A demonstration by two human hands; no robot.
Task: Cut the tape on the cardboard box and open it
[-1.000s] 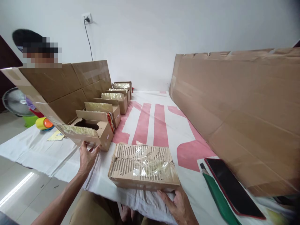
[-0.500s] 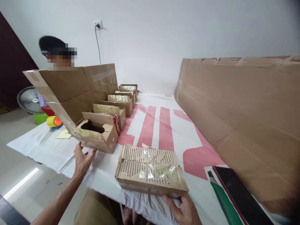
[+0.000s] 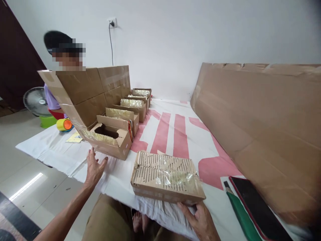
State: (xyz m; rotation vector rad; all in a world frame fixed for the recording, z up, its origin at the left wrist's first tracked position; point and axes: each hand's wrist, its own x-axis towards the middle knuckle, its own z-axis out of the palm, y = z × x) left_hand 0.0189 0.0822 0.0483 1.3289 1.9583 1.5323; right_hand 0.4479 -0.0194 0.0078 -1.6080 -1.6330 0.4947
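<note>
A flat cardboard box (image 3: 165, 177) with torn, taped corrugated top lies at the table's near edge. My right hand (image 3: 198, 219) grips its near right corner from below. My left hand (image 3: 94, 167) hovers open, fingers spread, just short of the nearest small open cardboard box (image 3: 110, 140). That box heads a row of several similar open boxes (image 3: 132, 107) running back along the left.
A white cloth with red stripes (image 3: 170, 134) covers the table. Tall cardboard sheets stand on the left (image 3: 85, 93) and right (image 3: 263, 117). A dark phone (image 3: 258, 207) and green item lie at right. A person sits behind the left sheet, beside a fan (image 3: 35, 100) and yellow bottle (image 3: 64, 124).
My left hand has drawn back from the nearest open box and now hovers apart from it. The view has swung left; my right hand stays on the flat box.
</note>
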